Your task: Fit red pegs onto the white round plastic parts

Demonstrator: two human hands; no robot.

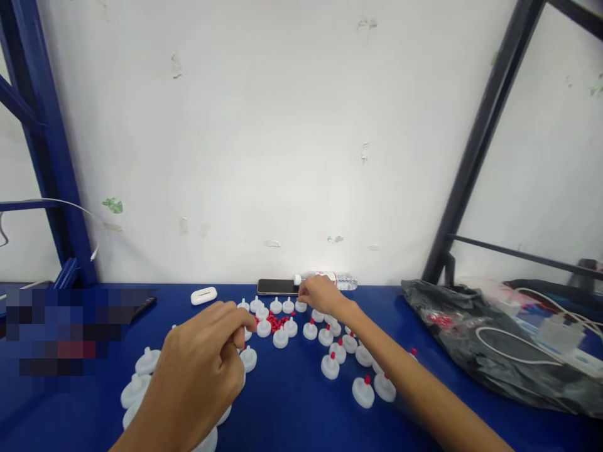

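Note:
My left hand (202,361) is closed above the left group of white nozzle caps, its fingers curled and the thumb against the index finger; what it holds, if anything, is hidden. At the back of the table my right hand (323,294) pinches at the tip of a white nozzle cap (300,306). Small red tips (276,322) lie in a pile between the hands, ringed by bare white nozzle caps (281,339). Under and beside my right forearm stand several white nozzle caps fitted with red tips (330,366). More bare caps (147,361) are left of my left hand.
Along the wall lie a phone (277,287) and a clear bottle (346,281) on its side. A white earbud case (203,295) sits back left. On the right is a dark plastic bag (471,351) with a white cable. Blue metal posts (51,138) rise at left.

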